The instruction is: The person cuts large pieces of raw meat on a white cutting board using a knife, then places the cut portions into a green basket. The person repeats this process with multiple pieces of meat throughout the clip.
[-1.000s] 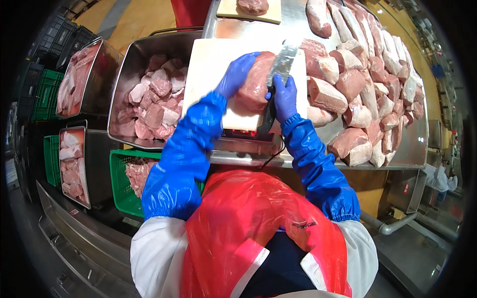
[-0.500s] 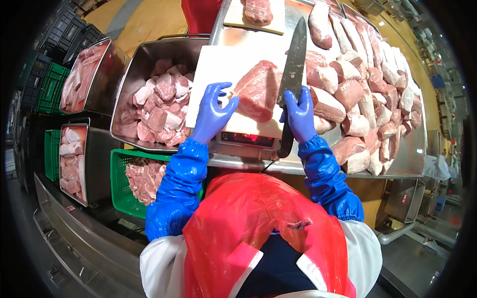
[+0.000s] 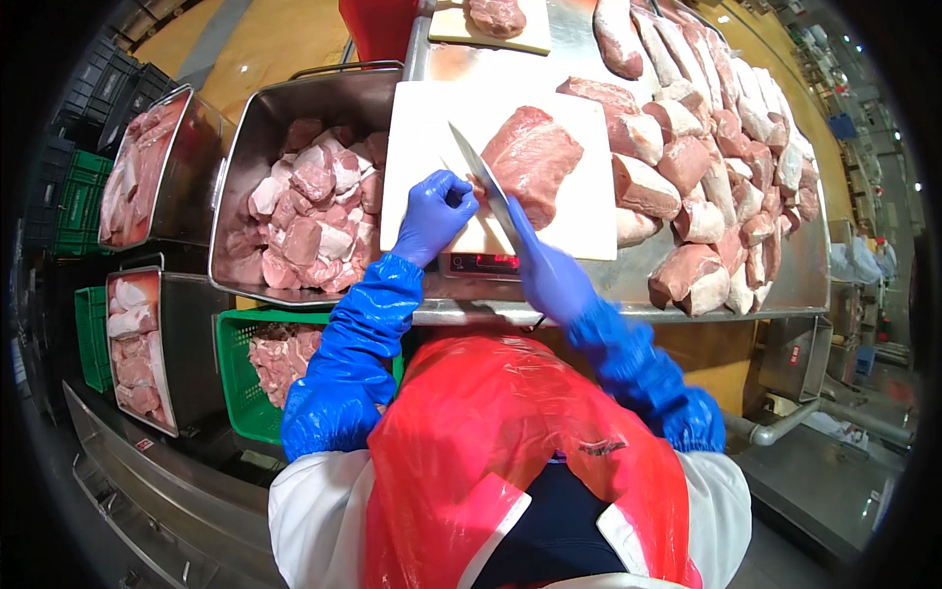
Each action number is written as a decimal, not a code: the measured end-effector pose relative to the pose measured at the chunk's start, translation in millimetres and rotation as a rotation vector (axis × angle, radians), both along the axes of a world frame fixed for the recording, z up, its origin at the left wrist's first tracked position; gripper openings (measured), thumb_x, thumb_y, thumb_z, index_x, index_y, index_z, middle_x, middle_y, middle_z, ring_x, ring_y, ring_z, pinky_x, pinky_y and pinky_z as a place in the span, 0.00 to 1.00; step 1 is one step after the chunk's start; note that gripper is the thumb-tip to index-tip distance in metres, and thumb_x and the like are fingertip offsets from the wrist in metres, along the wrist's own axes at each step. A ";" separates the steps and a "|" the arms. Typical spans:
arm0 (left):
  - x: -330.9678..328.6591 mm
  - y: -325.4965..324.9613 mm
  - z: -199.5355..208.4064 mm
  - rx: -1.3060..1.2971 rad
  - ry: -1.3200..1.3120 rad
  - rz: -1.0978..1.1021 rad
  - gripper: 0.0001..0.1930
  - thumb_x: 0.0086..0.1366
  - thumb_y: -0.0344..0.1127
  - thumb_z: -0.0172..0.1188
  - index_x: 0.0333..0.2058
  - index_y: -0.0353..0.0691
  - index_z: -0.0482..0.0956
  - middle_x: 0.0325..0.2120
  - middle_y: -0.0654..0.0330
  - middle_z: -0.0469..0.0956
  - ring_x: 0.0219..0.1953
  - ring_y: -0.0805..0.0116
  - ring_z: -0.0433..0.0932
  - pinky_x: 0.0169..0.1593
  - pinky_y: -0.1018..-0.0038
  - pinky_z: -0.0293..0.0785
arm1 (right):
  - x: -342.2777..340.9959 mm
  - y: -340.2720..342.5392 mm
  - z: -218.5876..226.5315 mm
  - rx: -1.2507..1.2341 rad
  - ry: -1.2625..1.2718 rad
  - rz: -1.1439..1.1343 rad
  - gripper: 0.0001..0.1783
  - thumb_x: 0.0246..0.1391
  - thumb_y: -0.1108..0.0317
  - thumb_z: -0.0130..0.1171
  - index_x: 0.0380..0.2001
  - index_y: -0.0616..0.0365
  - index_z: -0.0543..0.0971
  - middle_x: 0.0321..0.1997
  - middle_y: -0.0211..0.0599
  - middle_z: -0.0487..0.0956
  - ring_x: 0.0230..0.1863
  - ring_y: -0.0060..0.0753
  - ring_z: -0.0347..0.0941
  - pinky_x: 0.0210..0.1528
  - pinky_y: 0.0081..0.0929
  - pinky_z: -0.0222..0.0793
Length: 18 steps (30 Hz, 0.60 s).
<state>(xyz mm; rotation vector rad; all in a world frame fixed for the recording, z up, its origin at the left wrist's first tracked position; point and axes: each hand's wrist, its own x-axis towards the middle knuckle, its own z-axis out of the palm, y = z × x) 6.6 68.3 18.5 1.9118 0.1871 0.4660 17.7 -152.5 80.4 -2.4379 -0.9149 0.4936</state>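
My right hand is wrapped round the handle of a long knife. Its blade slants up and to the left, along the left edge of a large piece of raw meat. That piece lies on a white cutting board. My left hand is closed, fingertips pinched, just left of the blade over the board. Whatever the pinch holds, if anything, is too small to make out. Both hands wear blue gloves. Below the board's near edge shows a scale with a lit red display.
Several cut meat pieces cover the steel table's right side. A deep metal bin of meat chunks stands left of the board, with a green crate of trimmings nearer me. Another board with meat lies at the far side.
The knife has swung from upright at the meat's right side to a slant at its left edge. My left hand has gone from spread fingers to a pinch.
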 end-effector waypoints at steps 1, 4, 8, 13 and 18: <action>0.7 4.2 -1.9 -0.004 0.004 -0.001 0.05 0.56 0.28 0.66 0.29 0.34 0.80 0.23 0.61 0.78 0.24 0.78 0.74 0.31 0.77 0.73 | -21.8 -25.3 6.5 0.016 -0.069 0.035 0.48 0.53 0.79 0.48 0.75 0.40 0.45 0.33 0.57 0.78 0.31 0.61 0.77 0.34 0.54 0.73; 4.5 12.8 -2.7 -0.012 0.009 -0.030 0.06 0.55 0.28 0.65 0.27 0.33 0.78 0.22 0.56 0.75 0.22 0.72 0.73 0.29 0.73 0.72 | -54.0 -66.4 49.1 -0.264 -0.092 0.057 0.49 0.50 0.81 0.50 0.75 0.43 0.48 0.27 0.55 0.77 0.23 0.59 0.75 0.26 0.53 0.71; 4.0 18.9 2.1 0.020 0.014 -0.090 0.07 0.54 0.28 0.64 0.25 0.33 0.74 0.21 0.55 0.73 0.22 0.70 0.72 0.29 0.72 0.71 | -32.8 -30.9 58.1 -0.026 -0.174 0.086 0.47 0.49 0.82 0.51 0.74 0.49 0.51 0.29 0.55 0.78 0.26 0.58 0.76 0.29 0.51 0.71; 17.0 12.5 6.9 0.090 0.004 -0.177 0.08 0.53 0.28 0.63 0.24 0.32 0.72 0.20 0.53 0.71 0.21 0.64 0.73 0.29 0.70 0.71 | 24.1 70.6 8.0 -0.085 -0.061 -0.122 0.49 0.52 0.80 0.49 0.74 0.49 0.43 0.35 0.60 0.79 0.36 0.58 0.79 0.39 0.49 0.73; 13.6 23.5 3.4 0.155 -0.013 -0.111 0.08 0.53 0.28 0.64 0.23 0.33 0.73 0.17 0.57 0.72 0.20 0.74 0.70 0.27 0.74 0.69 | -47.0 -4.4 56.2 -0.649 0.120 -0.004 0.54 0.49 0.77 0.57 0.75 0.40 0.42 0.35 0.57 0.80 0.34 0.60 0.79 0.38 0.51 0.75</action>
